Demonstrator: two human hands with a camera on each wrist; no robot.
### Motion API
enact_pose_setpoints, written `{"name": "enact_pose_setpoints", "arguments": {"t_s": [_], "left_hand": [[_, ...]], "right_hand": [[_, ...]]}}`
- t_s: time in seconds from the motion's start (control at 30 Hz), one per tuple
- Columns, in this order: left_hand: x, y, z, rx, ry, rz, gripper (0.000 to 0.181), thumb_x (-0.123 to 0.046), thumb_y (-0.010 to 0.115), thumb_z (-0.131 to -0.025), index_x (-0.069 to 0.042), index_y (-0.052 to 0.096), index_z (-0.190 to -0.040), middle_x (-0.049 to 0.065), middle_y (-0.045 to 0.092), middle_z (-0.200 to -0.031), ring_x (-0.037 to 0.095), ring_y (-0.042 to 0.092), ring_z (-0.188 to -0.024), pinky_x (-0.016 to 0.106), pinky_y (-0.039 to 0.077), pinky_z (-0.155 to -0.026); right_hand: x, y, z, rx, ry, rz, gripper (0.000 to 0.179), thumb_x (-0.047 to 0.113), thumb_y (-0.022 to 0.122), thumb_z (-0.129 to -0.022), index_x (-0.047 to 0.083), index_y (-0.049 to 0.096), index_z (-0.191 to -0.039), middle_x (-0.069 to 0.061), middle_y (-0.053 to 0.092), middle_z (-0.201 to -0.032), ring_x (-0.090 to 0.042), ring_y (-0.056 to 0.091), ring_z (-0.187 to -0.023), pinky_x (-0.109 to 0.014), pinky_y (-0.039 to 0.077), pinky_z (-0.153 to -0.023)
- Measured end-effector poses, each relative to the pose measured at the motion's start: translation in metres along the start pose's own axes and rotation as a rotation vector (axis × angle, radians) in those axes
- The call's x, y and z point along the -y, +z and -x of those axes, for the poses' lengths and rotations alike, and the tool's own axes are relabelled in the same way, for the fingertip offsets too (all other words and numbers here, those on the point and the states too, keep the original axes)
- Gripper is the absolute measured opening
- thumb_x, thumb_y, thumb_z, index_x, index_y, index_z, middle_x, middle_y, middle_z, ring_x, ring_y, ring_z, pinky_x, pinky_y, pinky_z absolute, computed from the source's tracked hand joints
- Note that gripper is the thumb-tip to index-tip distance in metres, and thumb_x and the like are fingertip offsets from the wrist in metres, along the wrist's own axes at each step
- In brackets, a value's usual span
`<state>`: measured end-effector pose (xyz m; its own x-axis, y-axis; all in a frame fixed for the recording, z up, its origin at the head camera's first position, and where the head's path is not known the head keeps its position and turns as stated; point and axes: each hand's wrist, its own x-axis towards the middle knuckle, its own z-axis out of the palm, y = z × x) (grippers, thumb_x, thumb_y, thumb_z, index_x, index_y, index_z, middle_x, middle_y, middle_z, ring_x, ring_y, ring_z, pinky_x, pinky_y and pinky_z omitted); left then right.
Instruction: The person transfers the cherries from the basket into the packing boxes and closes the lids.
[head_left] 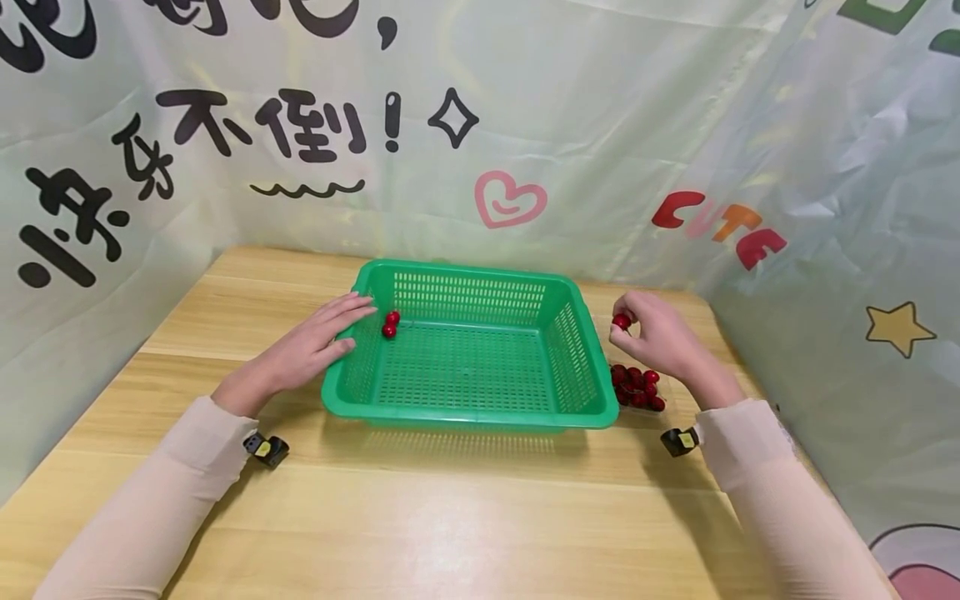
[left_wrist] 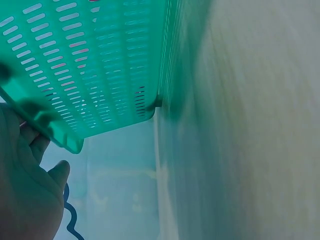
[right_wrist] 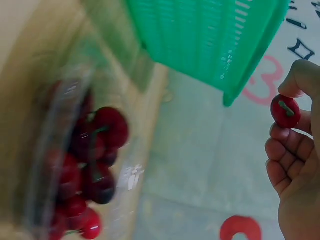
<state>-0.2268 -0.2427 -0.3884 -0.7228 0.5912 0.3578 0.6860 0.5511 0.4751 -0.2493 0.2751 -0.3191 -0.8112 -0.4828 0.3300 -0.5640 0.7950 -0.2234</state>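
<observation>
A green plastic basket (head_left: 465,418) with slotted walls stands in the middle of the table. My left hand (head_left: 303,346) rests on its left rim with the fingers stretched out. Two red cherries (head_left: 389,331) lie inside the basket near its left wall. Just beyond the right rim, my right hand (head_left: 656,333) pinches one cherry (right_wrist: 285,111) between thumb and fingers; a short green stem shows on it. Below that hand, more cherries (head_left: 636,387) sit in a clear plastic container (right_wrist: 59,120), partly hidden by the basket's rim in the head view.
The wooden table (head_left: 450,517) carries the basket and container. A pale printed cloth (head_left: 600,108) hangs behind the table and along its sides, close to the basket's back. Small black cameras (head_left: 267,450) are worn on both wrists.
</observation>
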Motion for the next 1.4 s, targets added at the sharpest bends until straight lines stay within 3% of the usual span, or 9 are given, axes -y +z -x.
{"name": "enact_pose_setpoints", "arguments": {"t_s": [0.27, 0.77, 1.03, 1.4], "left_hand": [[0.002, 0.001, 0.000, -0.006, 0.011, -0.002, 0.049, -0.015, 0.047, -0.102, -0.004, 0.038, -0.149, 0.016, 0.028, -0.156, 0.036, 0.013, -0.147, 0.058, 0.014, -0.115], [0.003, 0.002, 0.001, -0.008, 0.008, -0.003, 0.050, -0.014, 0.048, -0.101, -0.005, 0.038, -0.150, 0.014, 0.028, -0.157, 0.035, 0.012, -0.147, 0.059, 0.014, -0.114], [0.002, 0.002, 0.000, -0.014, 0.014, -0.010, 0.050, -0.011, 0.048, -0.100, -0.003, 0.039, -0.149, 0.015, 0.030, -0.156, 0.036, 0.014, -0.147, 0.057, 0.015, -0.115], [0.001, 0.002, 0.000, -0.011, 0.008, -0.010, 0.050, -0.011, 0.048, -0.100, -0.003, 0.039, -0.148, 0.014, 0.029, -0.156, 0.036, 0.014, -0.147, 0.057, 0.014, -0.115]], "right_hand": [[-0.021, 0.016, 0.022, 0.033, 0.075, -0.014, 0.007, 0.007, 0.061, -0.085, 0.009, 0.056, -0.090, -0.005, 0.056, -0.087, -0.026, 0.052, -0.079, -0.041, 0.043, -0.071], [-0.045, 0.036, 0.044, 0.204, 0.223, 0.016, 0.020, 0.017, 0.067, -0.091, 0.002, 0.058, -0.102, -0.009, 0.059, -0.088, -0.026, 0.054, -0.077, -0.046, 0.047, -0.070], [-0.050, 0.042, 0.045, 0.228, 0.252, 0.044, 0.021, 0.020, 0.066, -0.092, 0.001, 0.062, -0.099, -0.007, 0.060, -0.082, -0.024, 0.055, -0.072, -0.046, 0.048, -0.068], [-0.052, 0.037, 0.045, 0.249, 0.227, 0.046, 0.023, 0.023, 0.065, -0.094, 0.002, 0.063, -0.103, -0.004, 0.056, -0.080, -0.019, 0.052, -0.070, -0.041, 0.045, -0.066]]}}
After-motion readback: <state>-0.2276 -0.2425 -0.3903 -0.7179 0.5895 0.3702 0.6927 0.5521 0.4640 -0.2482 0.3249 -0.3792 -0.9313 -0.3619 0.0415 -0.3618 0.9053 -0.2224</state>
